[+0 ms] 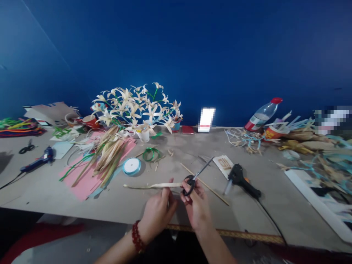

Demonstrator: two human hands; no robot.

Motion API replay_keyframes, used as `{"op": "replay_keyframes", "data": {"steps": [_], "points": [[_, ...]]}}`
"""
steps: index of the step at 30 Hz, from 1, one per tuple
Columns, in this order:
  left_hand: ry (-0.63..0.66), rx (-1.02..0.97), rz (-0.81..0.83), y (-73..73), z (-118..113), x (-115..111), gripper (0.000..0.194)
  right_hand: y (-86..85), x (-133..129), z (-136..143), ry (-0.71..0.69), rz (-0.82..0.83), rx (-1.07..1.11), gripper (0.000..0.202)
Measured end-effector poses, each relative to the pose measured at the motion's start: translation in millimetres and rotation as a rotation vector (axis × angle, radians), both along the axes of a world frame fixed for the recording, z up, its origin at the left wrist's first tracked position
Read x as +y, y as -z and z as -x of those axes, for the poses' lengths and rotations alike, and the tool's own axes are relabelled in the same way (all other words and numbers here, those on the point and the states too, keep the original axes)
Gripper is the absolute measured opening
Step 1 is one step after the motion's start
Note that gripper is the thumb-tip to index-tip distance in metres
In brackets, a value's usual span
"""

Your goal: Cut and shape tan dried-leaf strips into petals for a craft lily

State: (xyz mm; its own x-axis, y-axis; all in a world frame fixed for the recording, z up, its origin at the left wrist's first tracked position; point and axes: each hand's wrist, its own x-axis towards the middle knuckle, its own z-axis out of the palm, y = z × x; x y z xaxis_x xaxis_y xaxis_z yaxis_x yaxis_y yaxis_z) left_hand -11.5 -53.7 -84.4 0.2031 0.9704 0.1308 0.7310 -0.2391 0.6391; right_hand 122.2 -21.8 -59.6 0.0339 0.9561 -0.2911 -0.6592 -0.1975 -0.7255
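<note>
My left hand, with a red bead bracelet on its wrist, pinches a long pale strip of dried husk or leaf that stretches to the left above the table. My right hand has its fingers through the black handles of a pair of scissors, whose blades point up and to the right. The strip's right end reaches the fingertips of my right hand, beside the scissor handles. Just behind my right hand a thin wooden stick lies slantwise on the table.
White handmade flowers stand in a cup at the back. Leaf strips lie on pink paper, near a ribbon spool. A black glue gun rests at right, a blue one at left. A plastic bottle leans behind.
</note>
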Motion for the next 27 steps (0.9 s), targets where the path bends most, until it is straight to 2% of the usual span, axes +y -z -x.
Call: {"op": "replay_keyframes", "data": {"steps": [3, 5, 8, 11, 14, 19, 24, 27], "points": [[-0.001, 0.155, 0.027, 2.9, 0.0, 15.6, 0.021, -3.6, -2.8, -2.5, -0.013, 0.004, 0.027, 0.032], [-0.011, 0.19, 0.034, -2.6, 5.8, 18.0, 0.024, -7.9, -2.5, -10.6, 0.035, 0.001, 0.031, 0.031], [-0.028, 0.199, -0.021, -20.2, 21.8, 4.9, 0.026, -16.6, 0.2, -32.7, 0.12, -0.039, 0.011, 0.029], [-0.025, 0.152, -0.162, -40.6, 44.3, -16.5, 0.021, -24.5, 2.7, -56.2, 0.17, -0.091, -0.019, 0.025], [-0.023, 0.145, -0.298, -52.2, 70.2, -25.4, 0.021, -27.0, 3.0, -67.3, 0.216, -0.107, -0.038, 0.024], [-0.003, 0.199, -0.318, -48.1, 110.8, -4.7, 0.023, -19.1, 0.0, -58.3, 0.206, -0.056, -0.046, 0.026], [-0.025, 0.237, -0.135, -38.6, 142.9, 15.3, 0.027, -12.9, -3.2, -53.0, 0.216, -0.033, -0.028, 0.029], [-0.086, 0.296, -0.084, -36.2, 162.6, 20.6, 0.03, -12.8, -4.3, -53.9, 0.248, -0.055, -0.063, 0.03]]}}
